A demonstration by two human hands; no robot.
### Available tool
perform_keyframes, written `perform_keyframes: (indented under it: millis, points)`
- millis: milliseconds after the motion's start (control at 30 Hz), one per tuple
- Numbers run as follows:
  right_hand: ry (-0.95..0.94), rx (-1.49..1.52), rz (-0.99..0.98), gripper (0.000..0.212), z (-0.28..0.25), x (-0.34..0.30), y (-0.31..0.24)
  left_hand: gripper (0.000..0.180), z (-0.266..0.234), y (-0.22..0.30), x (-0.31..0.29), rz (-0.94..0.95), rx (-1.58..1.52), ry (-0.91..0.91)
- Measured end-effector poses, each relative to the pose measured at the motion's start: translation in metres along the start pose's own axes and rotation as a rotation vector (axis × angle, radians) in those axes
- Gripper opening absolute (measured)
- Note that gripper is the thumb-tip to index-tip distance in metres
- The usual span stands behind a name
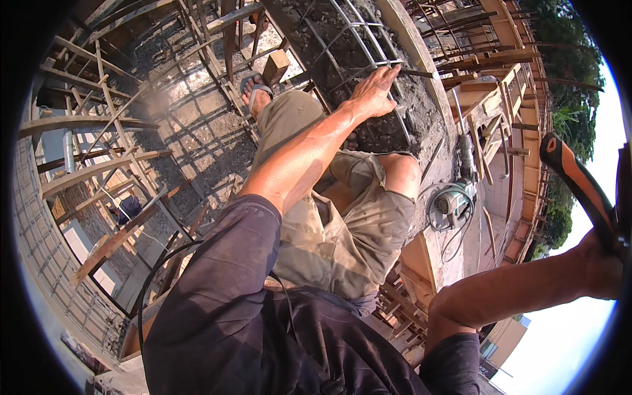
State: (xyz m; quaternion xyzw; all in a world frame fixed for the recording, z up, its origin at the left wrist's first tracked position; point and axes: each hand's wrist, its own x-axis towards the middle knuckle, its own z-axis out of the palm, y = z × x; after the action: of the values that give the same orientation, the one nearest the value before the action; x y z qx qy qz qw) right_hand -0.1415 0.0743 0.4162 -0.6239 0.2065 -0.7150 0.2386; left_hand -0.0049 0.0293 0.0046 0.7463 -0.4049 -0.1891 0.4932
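My left hand (373,92) reaches forward over a steel rebar cage (359,26) set in a concrete trough. Its fingers are stretched out at the near end of the bars, with the thumb apart; whether the fingertips press on the steel is hard to tell. Raised at the far right, my right hand (600,260) is closed around a tool with a black and orange handle (579,178). The handle's free end points up and left. Its other end is lost in the dark rim, so the kind of tool does not show.
A corded power tool with a green and grey body (453,201) lies on the concrete ledge right of my knee. Wooden formwork (523,131) runs along the right. Timber props (108,122) and rubble ground (191,112) lie below on the left. A wood block (276,66) is near my sandalled foot (255,95).
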Motion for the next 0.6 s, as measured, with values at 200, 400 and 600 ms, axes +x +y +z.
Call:
perform_keyframes:
  millis: [200, 400, 600]
  points:
    - [-0.766, -0.333, 1.257, 0.032, -0.068, -0.19, 0.155, 0.1, 0.0, -0.006, 0.006, 0.008, -0.008, -0.009]
    - [-0.625, -0.207, 1.186, 0.032, -0.064, -0.13, 0.083, 0.103, -0.001, 0.003, -0.001, -0.037, -0.066, -0.042]
    - [-0.191, 0.02, 0.075, 0.035, -0.03, 0.024, -0.003, 0.096, 0.006, -0.006, 0.003, -0.001, 0.017, 0.047]
